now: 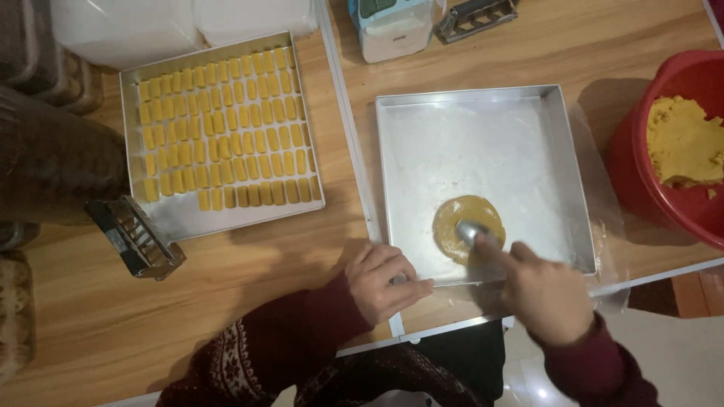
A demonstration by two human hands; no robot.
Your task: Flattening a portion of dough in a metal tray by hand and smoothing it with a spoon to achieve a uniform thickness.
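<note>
Right hand (544, 295) lower right, grip closed on spoon (473, 232) pressing dough disc (461, 218), left hand (383, 280) fingers curled, steadying tray (392, 188) edge

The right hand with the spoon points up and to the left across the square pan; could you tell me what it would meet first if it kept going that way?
The right hand holds a metal spoon already pressed on the flat yellow dough disc. Beyond that lies bare floured floor, then probably the far-left wall of the square metal pan.

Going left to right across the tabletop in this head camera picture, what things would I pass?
Metal cutter → tray of yellow dough bars → left hand → flattened dough disc in the square pan → right hand → red bowl of dough.
</note>
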